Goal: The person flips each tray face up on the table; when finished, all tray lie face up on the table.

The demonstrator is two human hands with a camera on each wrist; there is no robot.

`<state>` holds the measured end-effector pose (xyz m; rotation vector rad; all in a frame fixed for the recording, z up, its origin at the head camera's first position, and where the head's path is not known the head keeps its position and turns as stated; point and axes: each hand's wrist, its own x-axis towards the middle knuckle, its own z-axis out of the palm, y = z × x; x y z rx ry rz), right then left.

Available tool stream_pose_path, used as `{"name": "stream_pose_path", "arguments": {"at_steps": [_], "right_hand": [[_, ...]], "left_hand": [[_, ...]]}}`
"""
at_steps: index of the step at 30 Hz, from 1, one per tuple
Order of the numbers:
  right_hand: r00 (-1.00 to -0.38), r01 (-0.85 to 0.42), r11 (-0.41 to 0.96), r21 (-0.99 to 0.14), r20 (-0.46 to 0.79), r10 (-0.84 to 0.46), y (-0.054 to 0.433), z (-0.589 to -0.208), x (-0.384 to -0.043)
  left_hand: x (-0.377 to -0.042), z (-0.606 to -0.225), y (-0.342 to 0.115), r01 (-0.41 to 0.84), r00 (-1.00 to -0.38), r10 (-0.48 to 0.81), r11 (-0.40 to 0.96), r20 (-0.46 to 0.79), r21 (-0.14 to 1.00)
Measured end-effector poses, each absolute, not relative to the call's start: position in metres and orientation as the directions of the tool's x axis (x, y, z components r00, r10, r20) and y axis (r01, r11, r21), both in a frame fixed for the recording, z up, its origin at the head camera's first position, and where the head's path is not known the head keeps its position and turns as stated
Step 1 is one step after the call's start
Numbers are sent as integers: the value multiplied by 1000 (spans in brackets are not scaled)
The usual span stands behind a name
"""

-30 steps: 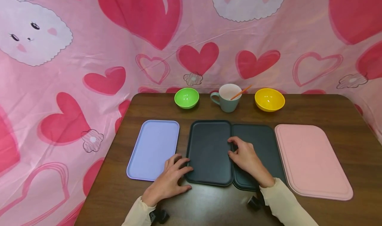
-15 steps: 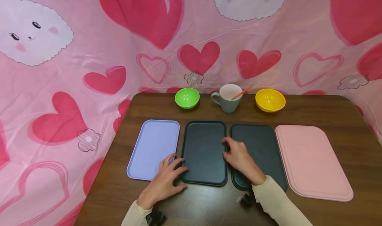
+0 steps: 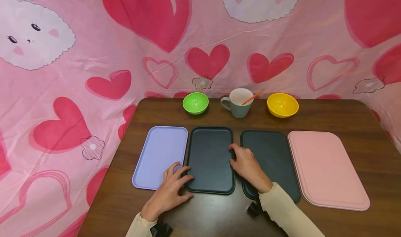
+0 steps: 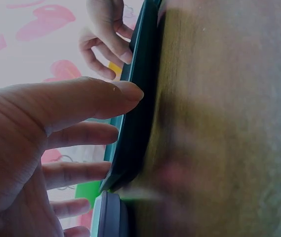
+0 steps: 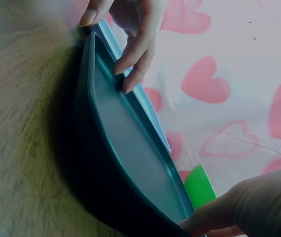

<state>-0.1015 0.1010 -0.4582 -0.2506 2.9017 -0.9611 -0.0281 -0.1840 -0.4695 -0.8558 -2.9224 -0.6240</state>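
Note:
A dark grey tray (image 3: 210,160) with a raised rim lies in the middle of the table in the head view. My left hand (image 3: 167,188) has its fingers spread at the tray's left edge, fingertips over the rim, the thumb near the front left corner. At the right edge, my right hand (image 3: 247,164) touches the rim with index finger and thumb set apart. In the right wrist view the thumb meets the rim of the tray (image 5: 135,143). Left of it lies a lavender tray (image 3: 161,150), partly under my left hand in the head view.
A second dark tray (image 3: 269,150) lies beneath my right forearm, beside a pink board (image 3: 325,167). Along the back stand a green bowl (image 3: 195,103), a teal mug (image 3: 239,106) with an orange stick (image 3: 253,97), and a yellow bowl (image 3: 283,105). A pink heart-print cloth (image 3: 210,31) hangs behind.
The middle dark tray has slid left between both hands, towards the lavender tray. A gap of bare table has opened between it and the second dark tray.

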Motion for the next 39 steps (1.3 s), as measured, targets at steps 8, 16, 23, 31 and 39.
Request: {"name": "stream_pose_path", "arguments": {"at_steps": [8,16,23,31,39], "right_hand": [[-983,-152,792,-591,8,-183,97,-459,-101],[-983,-164,784,-599,29,-184,95,-463,-101],[-981,-180,779,-600,52,-186,95,-464,-100],[-985,-162,776,-609,56,-162,104,-459,-102],[-990,-141,781,-609,64,-128,133,-446,-106]], "left_hand": [[-27,-468,-187,536,-844,504,772,183,342],[-26,-468,-188,520,-854,488,782,182,343],[-26,-469,-187,521,-853,489,778,183,350],[-31,-465,-178,550,-833,515,738,200,390],[-38,-462,-150,640,-768,564,651,304,409]]}}
